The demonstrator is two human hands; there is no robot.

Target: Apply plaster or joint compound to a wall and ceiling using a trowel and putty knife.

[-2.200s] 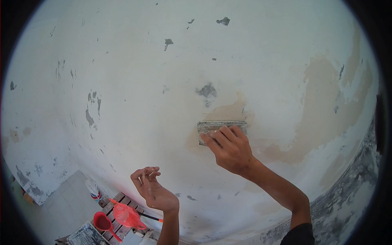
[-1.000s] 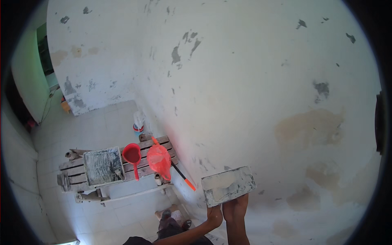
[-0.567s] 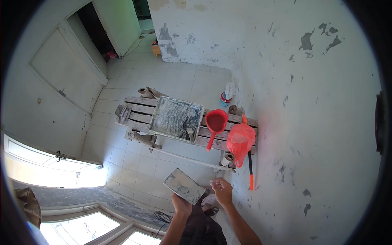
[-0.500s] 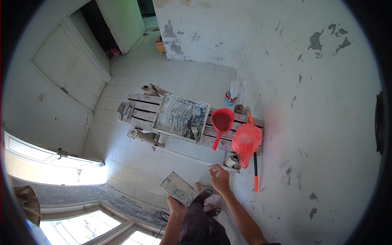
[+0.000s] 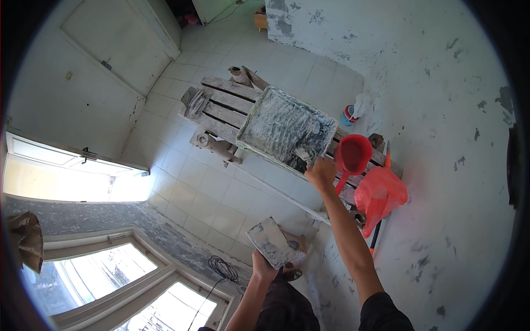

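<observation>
My left hand [image 5: 265, 267] grips a flat rectangular plastering board [image 5: 271, 241] by its lower edge; grey-white paste is smeared across its face. My right hand [image 5: 322, 172] is closed at the near right corner of a large shallow tray [image 5: 251, 122]. From its fingers a putty knife [image 5: 302, 154] reaches into the tray, its handle hidden by the hand. Wet grey-white plaster [image 5: 284, 124] coats the tray, rippled at the middle and darker near the knife. Just right of this hand is a red dipper [image 5: 354, 154] with its handle pointing toward me.
The tray rests on a slatted wooden bench [image 5: 226, 116]. A red plastic bag [image 5: 381, 193] covers its right end, with an orange-and-black handle [image 5: 376, 234] beneath. A small blue-red can [image 5: 349, 115] stands by the patchy wall [image 5: 430, 138]. Coiled black cable [image 5: 223, 268] lies near the windows.
My right hand has moved forward from beside the bench to the tray corner and taken hold of the putty knife. My left hand keeps the board. The view has shifted, moving the bench rightward.
</observation>
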